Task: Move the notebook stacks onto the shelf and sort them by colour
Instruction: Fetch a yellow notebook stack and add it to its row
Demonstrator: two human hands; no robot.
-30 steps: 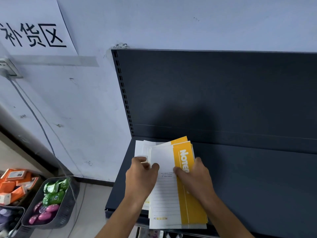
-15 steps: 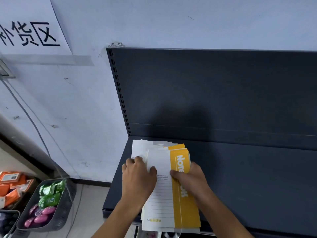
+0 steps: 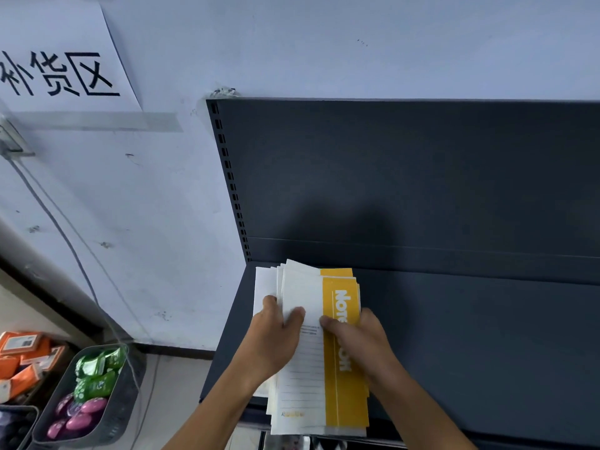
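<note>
While fanned: glossy rectangular notebook stack [image 3: 311,345]

On the wall at the upper left hangs a white paper sign [image 3: 58,56] with three big black Chinese characters, "补货区"; the first one is cut by the picture's edge. The top notebook [image 3: 319,349] in the stack on the dark shelf [image 3: 470,345] has a yellow band down its right side with white letters running lengthwise. They seem to spell "Notebook", but the right hand [image 3: 360,345] covers the middle letters. Near the lower left corner of the cover stands a small "A5". Some small printed lines by the thumbs are too fine to read.
</note>
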